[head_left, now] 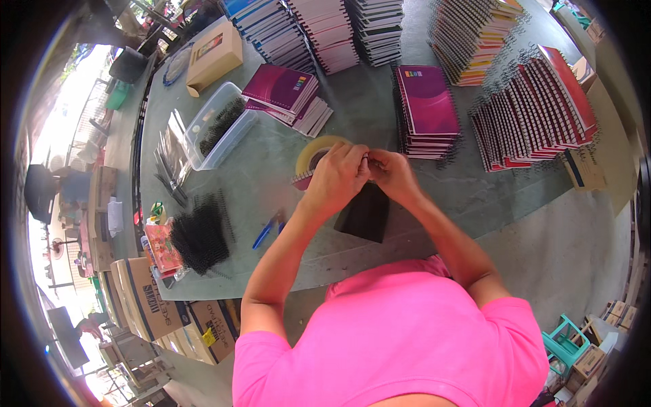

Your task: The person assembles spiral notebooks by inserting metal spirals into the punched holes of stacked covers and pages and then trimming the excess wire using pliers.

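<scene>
My left hand and my right hand meet over the near middle of the table. Both are closed, with fingertips pinched together at one spot; what they pinch is too small and covered to make out. Below them a dark, flat panel slants toward me. Left of my left hand a purplish-red edge with a row of wire loops peeks out, perhaps part of a notebook; whether it joins the dark panel is hidden. Just behind my left hand lies a roll of yellowish tape, partly covered by it.
Purple notebooks stand stacked and piled; red ones are at right. A clear plastic bin holds black coils. More black coils and a blue pen lie left. Taller notebook stacks line the back.
</scene>
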Available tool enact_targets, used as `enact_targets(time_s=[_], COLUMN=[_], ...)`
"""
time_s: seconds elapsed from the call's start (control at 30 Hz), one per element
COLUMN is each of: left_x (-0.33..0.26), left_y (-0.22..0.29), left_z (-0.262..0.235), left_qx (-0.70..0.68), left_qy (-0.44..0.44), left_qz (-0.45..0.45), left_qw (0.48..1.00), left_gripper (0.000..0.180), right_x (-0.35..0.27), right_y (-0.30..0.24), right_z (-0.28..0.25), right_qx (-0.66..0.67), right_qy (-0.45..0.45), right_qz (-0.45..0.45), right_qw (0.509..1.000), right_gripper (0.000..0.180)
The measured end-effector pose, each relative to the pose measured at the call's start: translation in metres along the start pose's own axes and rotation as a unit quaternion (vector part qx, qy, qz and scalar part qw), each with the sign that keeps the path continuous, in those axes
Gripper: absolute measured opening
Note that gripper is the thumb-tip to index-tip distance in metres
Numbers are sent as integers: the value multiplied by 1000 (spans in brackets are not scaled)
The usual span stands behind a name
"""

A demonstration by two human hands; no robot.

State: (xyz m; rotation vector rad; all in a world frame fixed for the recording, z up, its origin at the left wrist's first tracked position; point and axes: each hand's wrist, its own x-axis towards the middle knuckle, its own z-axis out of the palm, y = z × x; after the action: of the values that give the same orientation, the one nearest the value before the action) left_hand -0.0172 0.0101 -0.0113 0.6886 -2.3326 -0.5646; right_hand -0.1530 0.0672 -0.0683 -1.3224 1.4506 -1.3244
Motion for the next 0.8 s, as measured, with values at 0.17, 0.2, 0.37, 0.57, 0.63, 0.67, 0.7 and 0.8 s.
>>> enact_targets(time_s=[0.17, 0.2, 0.37, 0.57, 0.63, 0.67, 0.7, 0.8], left_x=[-1, -1, 6, 20, 14, 10, 7, 3], left_y=[3, 1, 23, 13, -16, -29, -42, -73], left_z=[-5, -4, -28, -73, -74, -76, -78, -80], left_qx=[-33, -29, -59, 128, 145, 158, 156, 165], left_qy=[45, 54, 71, 221, 184, 164, 144, 105], left_qz=[4, 2, -81, -14, -38, -51, -57, -81], left_qw=[998, 998, 992, 967, 971, 972, 976, 977], left_gripper=[13, 14, 24, 26, 25, 25, 24, 26], right_x=[0, 1, 0, 12, 9, 9, 8, 6], right_y=[-13, -13, -31, -100, -61, -42, -37, -46], right_z=[-5, -3, -9, -93, -112, -113, -106, -103], right_qx=[-193, -203, -42, -283, -402, -455, -433, -442], right_qy=[16, 29, 19, 206, 125, 83, 91, 52], right_qz=[-111, -148, -128, -335, -260, -219, -237, -222], right_qw=[975, 968, 991, 875, 869, 859, 865, 868], right_gripper=[17, 19, 29, 29, 27, 26, 27, 30])
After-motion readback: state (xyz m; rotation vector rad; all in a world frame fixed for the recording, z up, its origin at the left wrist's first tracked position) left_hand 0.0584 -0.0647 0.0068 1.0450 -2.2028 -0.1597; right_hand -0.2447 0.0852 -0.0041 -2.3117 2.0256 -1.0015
